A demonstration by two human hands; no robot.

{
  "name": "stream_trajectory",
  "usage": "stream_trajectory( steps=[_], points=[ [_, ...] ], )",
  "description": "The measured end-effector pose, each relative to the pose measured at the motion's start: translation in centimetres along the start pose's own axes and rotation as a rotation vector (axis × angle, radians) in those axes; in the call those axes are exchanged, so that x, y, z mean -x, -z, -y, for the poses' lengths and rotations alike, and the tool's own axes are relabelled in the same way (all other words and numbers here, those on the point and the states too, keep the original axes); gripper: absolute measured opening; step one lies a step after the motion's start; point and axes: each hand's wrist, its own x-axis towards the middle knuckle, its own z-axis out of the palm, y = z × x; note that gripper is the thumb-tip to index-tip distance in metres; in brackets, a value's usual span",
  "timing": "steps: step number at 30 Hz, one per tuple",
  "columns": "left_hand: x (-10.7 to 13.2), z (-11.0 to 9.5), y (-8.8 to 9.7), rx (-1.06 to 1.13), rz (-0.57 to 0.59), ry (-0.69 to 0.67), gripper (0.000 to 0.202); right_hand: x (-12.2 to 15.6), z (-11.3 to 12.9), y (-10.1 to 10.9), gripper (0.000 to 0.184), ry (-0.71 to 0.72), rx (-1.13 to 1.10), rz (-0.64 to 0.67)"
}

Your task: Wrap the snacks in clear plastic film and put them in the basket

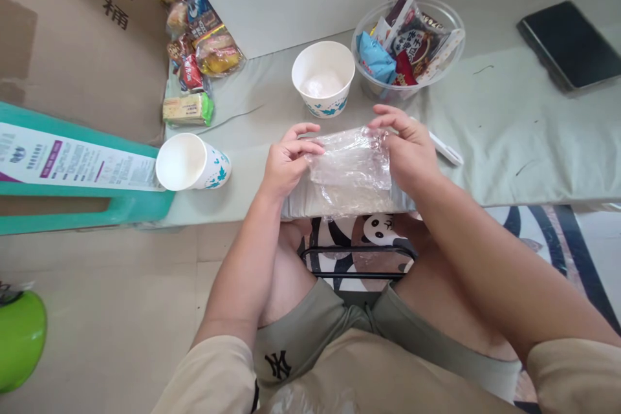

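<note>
Both my hands hold a crumpled clear plastic bag (352, 165) over the near edge of the table (509, 142). My left hand (287, 158) pinches the bag's left edge with fingers closed. On the bag's right edge my right hand (406, 145) grips with curled fingers. A small white object (446, 150) lies just beyond my right hand. A white paper bowl (324, 77) with something white inside stands right behind the bag.
A clear plastic bowl (407, 45) of wrapped snacks stands at the back. A paper cup (191, 162) lies on its side at left. Packaged snacks (198, 52) pile near a cardboard box (82, 32). A dark tablet (570, 42) lies far right. A teal box (72, 171) is at left.
</note>
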Motion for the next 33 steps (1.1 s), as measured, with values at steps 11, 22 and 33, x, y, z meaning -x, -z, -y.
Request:
stream_trajectory(
  steps=[11,22,33],
  points=[
    [0.0,-0.3,-0.3,0.18,-0.068,0.053,0.017,0.5,-0.7,-0.2,0.079,-0.136,0.012,0.157],
    [0.0,-1.0,-1.7,0.274,-0.011,0.4,0.031,0.6,0.3,-0.2,0.044,-0.191,-0.139,0.184],
    [0.2,-1.6,-0.9,0.106,0.143,0.513,0.041,0.9,1.0,-0.2,0.013,-0.205,0.084,0.314]
  ],
)
